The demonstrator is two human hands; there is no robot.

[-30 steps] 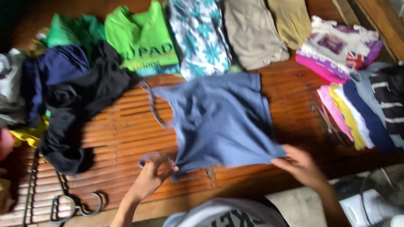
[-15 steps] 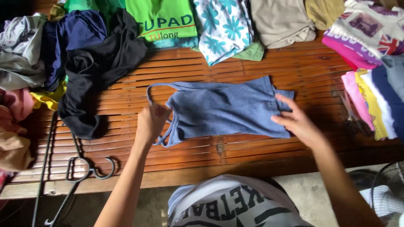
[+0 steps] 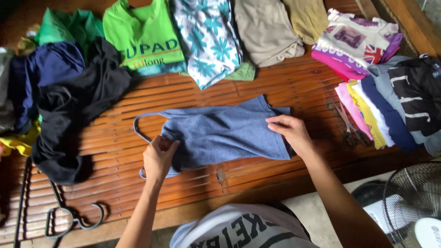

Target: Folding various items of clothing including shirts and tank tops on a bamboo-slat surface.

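1. Blue top [image 3: 220, 133] is lying folded flat mid-desk [image 3: 275, 87].
2. Left hand [image 3: 158, 158] fingers are pinching the strap end; right hand [image 3: 290, 133] fingers are pressing the hem, loosely curled.
3. Advice: keeping edges aligned, straps tucked in.
4. Scissors [image 3: 349, 131], black garment [image 3: 73, 115] and stacks are crowding both sides.

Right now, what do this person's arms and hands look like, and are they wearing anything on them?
Both arms are bare from the elbow down, with no sleeves in view. The left hand and right hand wear no gloves, and no rings, watch or bracelets show. Below them, the person's top is grey-white with large dark block lettering.
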